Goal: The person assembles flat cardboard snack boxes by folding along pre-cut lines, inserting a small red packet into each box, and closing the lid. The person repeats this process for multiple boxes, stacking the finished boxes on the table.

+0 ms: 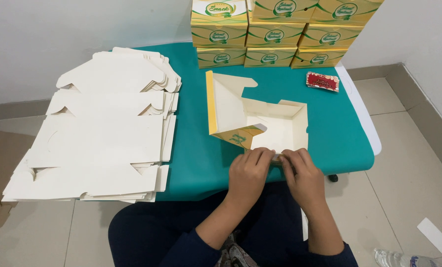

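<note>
I see both hands, left [248,170] and right [302,173], pinching the box's [275,131] near wall; finished yellow-green boxes [280,34] stacked behind, red packet [323,81] beside.

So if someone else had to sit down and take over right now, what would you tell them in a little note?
Left hand and right hand: both pinch the near edge of the half-folded box on the green table.
The box: side walls up, lid flap standing open at its left; the near wall is the part being pressed.
Done: stacked finished boxes at the table's far edge.
Left: a pile of flat white blanks at the left, unfolded.
Also there: a small red packet near the finished stack.
</note>
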